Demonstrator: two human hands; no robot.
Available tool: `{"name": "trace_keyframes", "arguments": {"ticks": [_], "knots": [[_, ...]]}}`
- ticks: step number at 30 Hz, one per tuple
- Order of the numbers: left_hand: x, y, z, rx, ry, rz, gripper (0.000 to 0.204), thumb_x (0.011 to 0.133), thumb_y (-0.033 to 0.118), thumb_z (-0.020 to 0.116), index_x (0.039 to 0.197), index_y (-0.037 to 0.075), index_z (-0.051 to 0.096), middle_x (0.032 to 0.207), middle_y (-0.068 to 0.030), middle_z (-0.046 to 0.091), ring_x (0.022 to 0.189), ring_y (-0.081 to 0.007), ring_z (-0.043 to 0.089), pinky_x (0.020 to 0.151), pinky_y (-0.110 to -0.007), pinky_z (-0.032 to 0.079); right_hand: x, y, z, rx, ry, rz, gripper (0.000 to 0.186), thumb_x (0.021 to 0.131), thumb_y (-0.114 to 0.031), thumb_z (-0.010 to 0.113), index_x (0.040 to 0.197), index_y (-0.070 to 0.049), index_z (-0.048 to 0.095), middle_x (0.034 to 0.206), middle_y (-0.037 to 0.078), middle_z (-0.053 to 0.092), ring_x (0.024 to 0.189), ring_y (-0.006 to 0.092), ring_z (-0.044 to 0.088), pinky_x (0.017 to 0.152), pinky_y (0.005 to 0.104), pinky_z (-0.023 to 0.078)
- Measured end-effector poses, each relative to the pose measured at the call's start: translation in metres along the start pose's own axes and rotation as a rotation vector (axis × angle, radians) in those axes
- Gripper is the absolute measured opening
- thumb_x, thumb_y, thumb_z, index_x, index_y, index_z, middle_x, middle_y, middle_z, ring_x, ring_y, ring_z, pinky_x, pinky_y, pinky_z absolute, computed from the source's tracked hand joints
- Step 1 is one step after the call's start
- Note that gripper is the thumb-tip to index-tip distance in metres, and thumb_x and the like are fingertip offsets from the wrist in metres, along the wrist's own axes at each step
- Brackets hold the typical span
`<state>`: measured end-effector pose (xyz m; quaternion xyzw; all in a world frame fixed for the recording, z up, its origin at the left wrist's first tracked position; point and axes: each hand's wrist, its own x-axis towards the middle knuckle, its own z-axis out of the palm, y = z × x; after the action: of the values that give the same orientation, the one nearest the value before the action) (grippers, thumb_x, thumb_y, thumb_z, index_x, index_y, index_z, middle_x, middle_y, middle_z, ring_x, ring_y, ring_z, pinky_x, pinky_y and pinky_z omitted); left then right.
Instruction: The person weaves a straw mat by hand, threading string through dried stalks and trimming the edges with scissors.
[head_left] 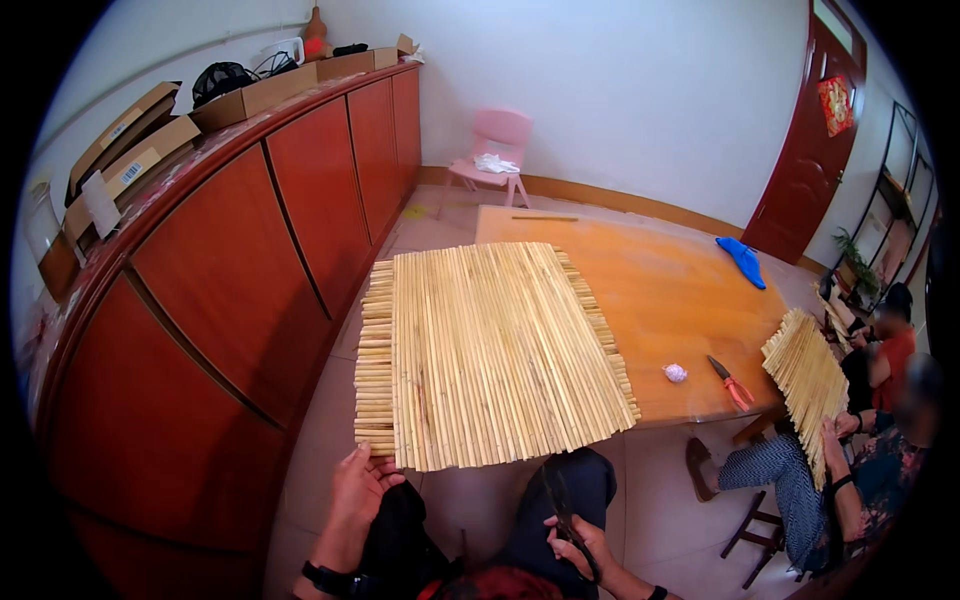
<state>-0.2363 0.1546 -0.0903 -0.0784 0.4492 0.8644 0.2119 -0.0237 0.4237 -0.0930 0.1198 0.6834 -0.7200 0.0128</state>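
A large mat of pale yellow reed sticks (480, 350) lies in front of me. Its upper sticks run away from me, and crosswise stick ends (375, 385) stick out along both sides. The mat's right part rests on the table, while its left part reaches past the edge. At the near left corner, my left hand (362, 490) is palm up with its fingers curled at the stick ends, gripping the corner. Below the mat's near edge, over my right thigh, my right hand (580, 548) is closed around black scissors (560, 500), their blades pointing up.
On the orange wooden table (660, 290) lie red-handled pliers (730, 383), a small pale ball (675, 373), a blue cloth item (740, 262) and a thin stick (545, 219). Red cabinets (230, 260) line the left. At right, a seated person holds another reed mat (810, 375).
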Motion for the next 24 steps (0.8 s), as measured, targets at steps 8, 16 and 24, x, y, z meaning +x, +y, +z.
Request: {"name": "trace_keyframes", "arguments": {"ticks": [8, 16, 24], "knots": [[-0.036, -0.061, 0.039, -0.082, 0.004, -0.088, 0.035, 0.089, 0.027, 0.049, 0.111, 0.0, 0.044, 0.111, -0.0157, 0.053, 0.105, -0.0277, 0.05, 0.089, -0.043, 0.041, -0.002, 0.004, -0.005, 0.085, -0.004, 0.027, 0.029, 0.084, -0.007, 0.054, 0.11, 0.001, 0.047, 0.083, 0.005, 0.053, 0.067, 0.0082, 0.051, 0.061, 0.0212, 0.044], [-0.002, -0.095, 0.087, -0.227, -0.123, -0.153, 0.053, 0.085, 0.025, 0.056, 0.126, 0.001, 0.033, 0.127, -0.0141, 0.041, 0.12, -0.0285, 0.037, 0.101, -0.045, 0.028, 0.002, 0.003, -0.006, 0.105, -0.036, -0.053, 0.029, 0.085, -0.005, 0.053, 0.112, 0.002, 0.046, 0.082, 0.004, 0.052, 0.067, 0.0071, 0.049, 0.062, 0.0204, 0.044], [0.027, -0.097, 0.086, -0.426, 0.06, 0.041, 0.047, 0.08, 0.0, 0.056, 0.123, 0.005, 0.039, 0.117, -0.0082, 0.05, 0.107, -0.0235, 0.05, 0.094, -0.043, 0.04, -0.006, -0.006, -0.02, -0.054, -0.022, -0.161, 0.031, 0.083, -0.004, 0.055, 0.113, 0.001, 0.047, 0.083, 0.003, 0.052, 0.069, 0.0062, 0.049, 0.063, 0.0189, 0.043]]}}
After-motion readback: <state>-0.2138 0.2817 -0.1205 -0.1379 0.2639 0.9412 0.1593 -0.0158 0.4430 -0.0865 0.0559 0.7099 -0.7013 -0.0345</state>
